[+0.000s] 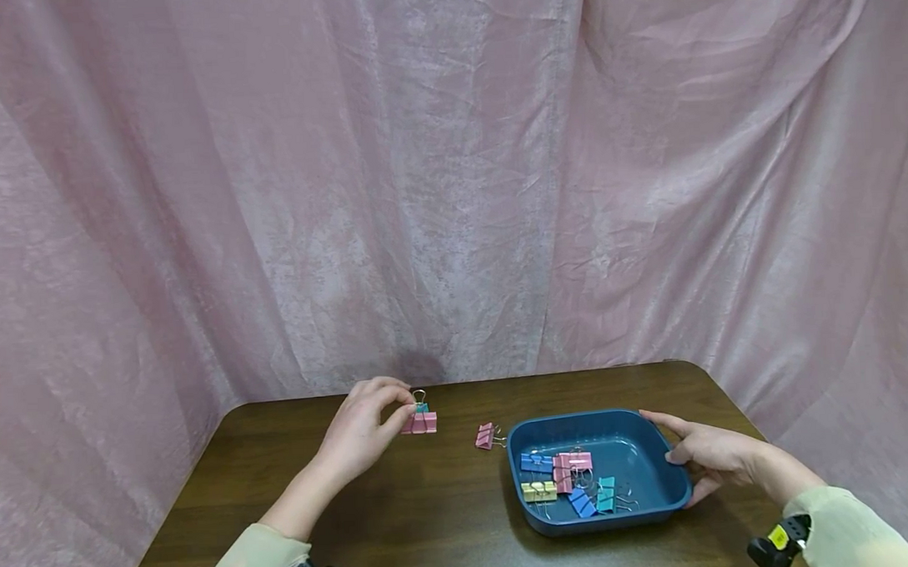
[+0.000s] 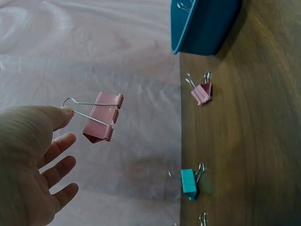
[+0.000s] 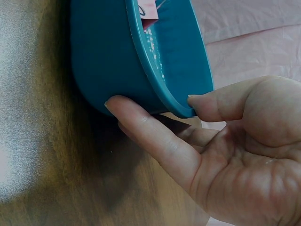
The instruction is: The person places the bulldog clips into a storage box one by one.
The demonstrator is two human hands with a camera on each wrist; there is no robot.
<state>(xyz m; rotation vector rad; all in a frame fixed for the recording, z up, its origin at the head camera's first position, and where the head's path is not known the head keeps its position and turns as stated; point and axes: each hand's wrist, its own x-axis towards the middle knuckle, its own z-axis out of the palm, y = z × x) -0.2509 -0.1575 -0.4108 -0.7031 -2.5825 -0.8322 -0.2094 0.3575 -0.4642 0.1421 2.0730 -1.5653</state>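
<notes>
My left hand point(image 1: 363, 428) pinches a pink binder clip point(image 2: 104, 117) by its wire handle between thumb and index finger, the other fingers spread loosely. In the left wrist view the clip hangs in the air above the table. A teal binder clip point(image 2: 189, 182) lies on the wood, partly hidden behind the held clip in the head view. Another pink clip point(image 1: 485, 437) rests just left of the blue tray point(image 1: 641, 469). At the tray's right end, my right hand point(image 3: 235, 155) grips the wall, thumb over the rim and fingers outside.
Inside the tray lie several binder clips: blue ones point(image 1: 536, 463), a yellow one point(image 1: 540, 491), pink ones point(image 1: 562, 473) and a teal one point(image 1: 606, 495). A wire handle point(image 2: 203, 219) shows at the left wrist view's lower edge. A pink curtain point(image 1: 451, 192) hangs behind the brown table point(image 1: 402, 519).
</notes>
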